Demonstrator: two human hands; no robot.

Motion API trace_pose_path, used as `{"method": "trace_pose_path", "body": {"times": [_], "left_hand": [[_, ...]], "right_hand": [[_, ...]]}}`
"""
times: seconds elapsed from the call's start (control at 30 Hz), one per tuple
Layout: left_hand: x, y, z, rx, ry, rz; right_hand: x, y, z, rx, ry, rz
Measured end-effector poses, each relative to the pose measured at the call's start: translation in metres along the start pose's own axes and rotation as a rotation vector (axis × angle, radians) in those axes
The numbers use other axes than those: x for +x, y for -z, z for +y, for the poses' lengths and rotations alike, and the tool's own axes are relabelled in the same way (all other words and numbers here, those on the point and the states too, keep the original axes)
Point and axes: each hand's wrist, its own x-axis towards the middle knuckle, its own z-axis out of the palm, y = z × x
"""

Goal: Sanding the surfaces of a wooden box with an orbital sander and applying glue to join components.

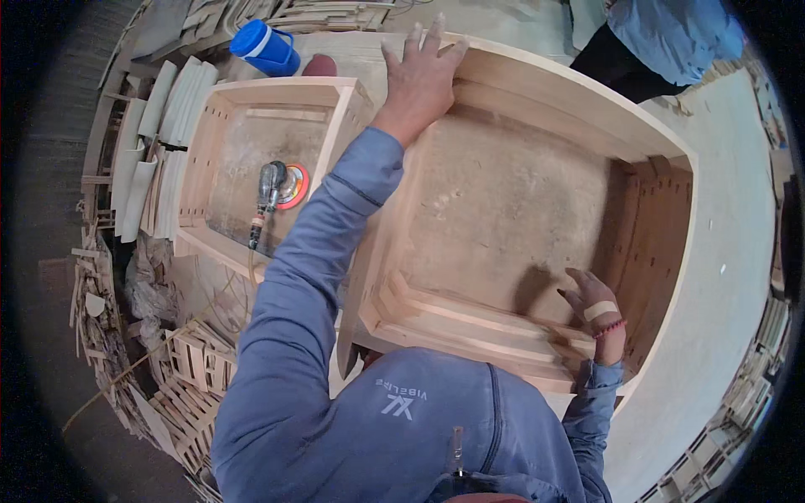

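Observation:
A large wooden frame (654, 135) with raised sides lies on the worktable before me. At its far left corner my left hand (422, 72) rests on the top edge, fingers spread, grasping no tool. Over the frame's near right part is my right hand (590, 297), with fingers apart, a bandage on the back and a red bead bracelet at the wrist; it holds nothing. A smaller wooden frame (344, 116) stands to the left. Inside it lies a pneumatic orbital sander (272, 182) with a red-rimmed pad and a hose running towards me.
A blue water jug (265, 49) stands beyond the smaller frame. Pale curved wooden pieces (141, 179) are stacked at the left, with wood scraps (188, 402) below them. Another person (673, 38) is at the far right, beyond the worktable (723, 251).

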Motion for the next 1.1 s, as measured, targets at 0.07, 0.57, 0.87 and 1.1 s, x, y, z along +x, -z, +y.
{"method": "trace_pose_path", "body": {"times": [0.07, 0.57, 0.87, 1.1], "left_hand": [[0.004, 0.015, 0.002, 0.009, 0.013, 0.021], [0.004, 0.014, 0.005, 0.08, -0.04, 0.11], [-0.005, 0.008, 0.0, -0.387, -0.178, 0.311], [0.01, 0.045, 0.024, -0.203, -0.011, -0.215]], "right_hand": [[-0.002, 0.0, 0.001, 0.019, 0.028, 0.02], [0.001, -0.001, 0.002, 0.033, 0.012, -0.009], [-0.005, 0.005, -0.002, 0.056, 0.063, 0.015], [-0.003, 0.001, 0.001, 0.08, 0.08, 0.04]]}}
